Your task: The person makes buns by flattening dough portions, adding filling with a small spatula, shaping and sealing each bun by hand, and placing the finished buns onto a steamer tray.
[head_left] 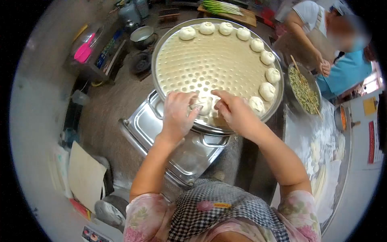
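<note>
A pale, pleated dough bun (204, 105) sits near the front rim of a large round perforated steamer tray (189, 60), between my two hands. My left hand (179, 113) is closed at the bun's left side, its fingertips and thumb touching the dough. On the other side, my right hand (234, 111) has its fingers bent and apart, close to the bun but with nothing held in them. Flour whitens my left hand. More buns, such as one at the right front (256, 105), form a curved row along the tray's far and right edge.
Below the tray stands a metal stand with a shiny top (181, 155). To the right, a bowl of chopped green filling (303, 90) stands by a floured worktop (298, 133) with dough strips. A co-worker's hands (323, 66) are beyond it. Green onions (221, 7) lie on a board behind.
</note>
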`<state>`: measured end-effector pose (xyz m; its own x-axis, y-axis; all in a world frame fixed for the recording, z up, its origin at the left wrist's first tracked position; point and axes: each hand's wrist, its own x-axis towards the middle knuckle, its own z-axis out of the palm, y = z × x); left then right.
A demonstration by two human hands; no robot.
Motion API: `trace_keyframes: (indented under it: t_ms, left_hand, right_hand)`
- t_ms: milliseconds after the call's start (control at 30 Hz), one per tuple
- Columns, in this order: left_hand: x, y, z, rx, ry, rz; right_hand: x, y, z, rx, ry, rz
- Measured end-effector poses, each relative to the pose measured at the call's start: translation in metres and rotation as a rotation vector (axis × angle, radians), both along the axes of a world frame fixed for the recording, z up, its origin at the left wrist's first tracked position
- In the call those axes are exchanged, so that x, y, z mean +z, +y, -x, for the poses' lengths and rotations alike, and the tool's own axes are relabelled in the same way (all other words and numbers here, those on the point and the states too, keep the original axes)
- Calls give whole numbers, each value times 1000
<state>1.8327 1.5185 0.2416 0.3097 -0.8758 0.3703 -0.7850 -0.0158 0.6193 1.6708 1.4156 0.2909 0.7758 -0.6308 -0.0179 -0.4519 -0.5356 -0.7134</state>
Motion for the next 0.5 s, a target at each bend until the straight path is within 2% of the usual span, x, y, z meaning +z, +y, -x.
trace_keyframes:
  t_ms: [67, 100, 133, 167, 233, 267, 300, 333, 400, 500]
  left_hand:
    - [8, -10, 1, 17, 36, -175]
    - [6, -12, 3, 33, 0, -122]
    - [2, -18, 6, 51, 22, -59]
    - [-3, -25, 7, 43, -90, -77]
    - [-2, -32, 0, 54, -23, -158]
    - [7, -34, 0, 20, 58, -223]
    - [3, -39, -5, 39, 26, -247]
    - [9, -37, -7, 38, 31, -224]
    - [29, -38, -3, -25, -141, -362]
    - [25, -42, -7, -47, -218, -398]
  right_hand:
    - [9, 7, 18, -17, 9, 25]
    - [13, 10, 29, -13, 47, 77]
    - [2, 13, 48, -8, -58, 78]
    - [-19, 18, 69, -64, -111, 91]
    - [-1, 30, 96, -59, 49, 36]
    - [-18, 37, 116, -78, -49, 109]
    - [-28, 42, 133, -123, -99, 194]
    - [-13, 44, 149, -105, 114, 11]
    - [-32, 59, 197, -176, 44, -25]
    - [-55, 89, 274, -352, 47, -76]
